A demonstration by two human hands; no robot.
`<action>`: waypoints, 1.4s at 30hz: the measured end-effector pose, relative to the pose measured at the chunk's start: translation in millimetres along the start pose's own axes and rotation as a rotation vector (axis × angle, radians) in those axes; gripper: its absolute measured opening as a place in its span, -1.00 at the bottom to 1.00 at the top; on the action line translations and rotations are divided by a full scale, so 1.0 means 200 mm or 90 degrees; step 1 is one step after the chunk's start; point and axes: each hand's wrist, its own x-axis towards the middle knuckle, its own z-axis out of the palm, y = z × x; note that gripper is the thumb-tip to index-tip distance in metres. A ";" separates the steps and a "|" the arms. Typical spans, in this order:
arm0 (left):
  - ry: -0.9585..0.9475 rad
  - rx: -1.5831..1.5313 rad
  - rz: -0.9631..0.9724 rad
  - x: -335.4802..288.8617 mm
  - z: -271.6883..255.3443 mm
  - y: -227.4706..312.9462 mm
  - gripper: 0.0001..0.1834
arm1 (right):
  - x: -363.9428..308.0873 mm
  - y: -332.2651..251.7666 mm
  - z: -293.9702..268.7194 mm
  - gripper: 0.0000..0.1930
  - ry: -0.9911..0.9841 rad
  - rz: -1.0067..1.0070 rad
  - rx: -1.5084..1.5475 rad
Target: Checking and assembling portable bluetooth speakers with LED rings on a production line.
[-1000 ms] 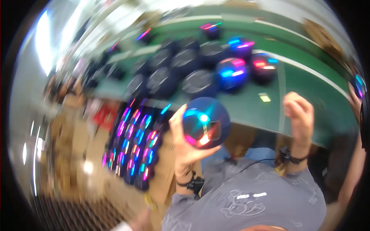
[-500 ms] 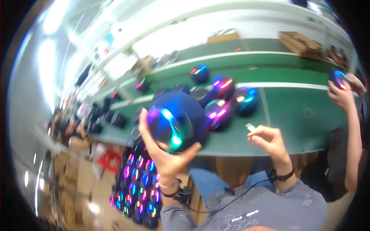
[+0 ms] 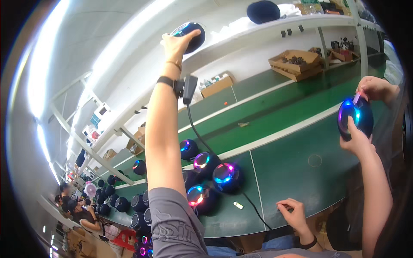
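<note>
My left arm reaches high and forward. At its end my left hand (image 3: 175, 46) grips a round dark speaker (image 3: 194, 41) with a shiny lit face, up in front of the upper shelf. Low by the near table edge, my right hand (image 3: 293, 213) is empty, its fingers loosely curled and a little apart. A small pale USB stick (image 3: 238, 205) lies on the green table to the left of that hand. Several round speakers with glowing rings, one of them a dark speaker (image 3: 228, 177), stand beyond the stick, partly hidden by my left forearm.
At the right a co-worker's hands hold a lit speaker (image 3: 355, 117) and a small stick at its top. Open cardboard boxes (image 3: 297, 64) stand at the back. A dark round item (image 3: 263, 12) sits on the upper shelf. A black cable (image 3: 195, 129) hangs from my left wrist.
My left hand has carried the speaker up and away from me. My right hand has let go of the USB stick, which now lies on the table. The view has shifted.
</note>
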 end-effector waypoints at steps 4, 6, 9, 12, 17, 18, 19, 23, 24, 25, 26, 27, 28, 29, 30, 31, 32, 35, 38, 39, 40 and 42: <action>-0.017 -0.052 -0.001 0.07 0.27 -0.11 0.24 | 0.00 -0.03 -0.01 -0.91 -0.025 -0.011 -0.071; -0.146 -0.257 0.025 0.05 0.32 -0.10 -0.14 | 0.00 -0.04 -0.01 -0.92 -0.030 -0.014 -0.095; -0.154 -0.229 0.106 -0.10 0.24 -0.05 -0.16 | 0.02 -0.07 -0.01 -0.93 -0.044 -0.001 -0.103; -0.036 0.008 0.185 -0.38 0.01 -0.02 0.00 | 0.05 -0.11 0.02 -0.89 -0.047 0.012 -0.104; -0.124 -0.002 0.330 -1.03 -0.54 -0.30 -0.60 | 0.06 -0.17 0.26 -0.75 -0.119 -0.139 -0.261; -0.150 0.055 0.304 -1.12 -0.62 -0.40 -0.56 | 0.06 -0.17 0.35 -0.70 -0.167 -0.176 -0.307; -0.165 0.098 0.226 -1.21 -0.67 -0.52 -0.55 | 0.06 -0.16 0.44 -0.65 -0.211 -0.215 -0.353; -0.353 0.465 0.050 -1.36 -0.74 -1.12 -0.20 | 0.02 -0.11 0.63 -0.59 -0.234 -0.292 -0.428; -0.407 0.440 -0.073 -1.35 -0.71 -1.30 -0.12 | 0.01 -0.08 0.64 -0.59 -0.245 -0.300 -0.458; -0.431 0.439 -0.138 -1.34 -0.67 -1.47 0.18 | 0.01 -0.06 0.64 -0.58 -0.277 -0.278 -0.500; -0.466 0.413 -0.201 -1.35 -0.64 -1.63 0.36 | 0.01 -0.05 0.64 -0.67 -0.219 -0.320 -0.474; -0.514 0.392 -0.290 -1.35 -0.61 -1.77 0.55 | 0.00 -0.03 0.63 -0.67 -0.219 -0.330 -0.478; -0.508 0.379 -0.270 -1.32 -0.58 -1.89 0.55 | 0.00 -0.02 0.62 -0.74 -0.208 -0.309 -0.434; -0.601 0.447 -0.250 -1.31 -0.55 -1.98 0.66 | 0.00 -0.01 0.61 -0.80 -0.184 -0.294 -0.383; -0.696 0.516 -0.224 -1.30 -0.50 -2.05 0.79 | 0.00 -0.01 0.61 -0.88 -0.155 -0.312 -0.388; -0.704 0.510 -0.223 -1.29 -0.45 -2.09 0.79 | 0.00 -0.01 0.61 -0.88 -0.154 -0.305 -0.393; -0.748 0.513 -0.191 -1.27 -0.39 -2.12 0.80 | 0.00 -0.01 0.61 -0.88 -0.155 -0.301 -0.395; -0.844 0.509 -0.148 -1.27 -0.26 -2.15 0.66 | 0.02 -0.02 0.63 -0.86 -0.152 -0.286 -0.395; -0.758 0.399 -0.122 -1.33 -0.23 -2.19 0.52 | 0.03 -0.04 0.63 -0.83 -0.147 -0.256 -0.384; -0.762 0.399 -0.120 -1.34 -0.24 -2.19 0.52 | 0.03 -0.04 0.63 -0.82 -0.135 -0.244 -0.370; -0.716 0.376 -0.091 -1.35 -0.26 -2.18 0.52 | 0.03 -0.05 0.64 -0.82 -0.138 -0.241 -0.374; -0.582 0.312 -0.024 -1.31 -0.32 -2.09 0.54 | 0.03 -0.06 0.64 -0.78 -0.103 -0.200 -0.351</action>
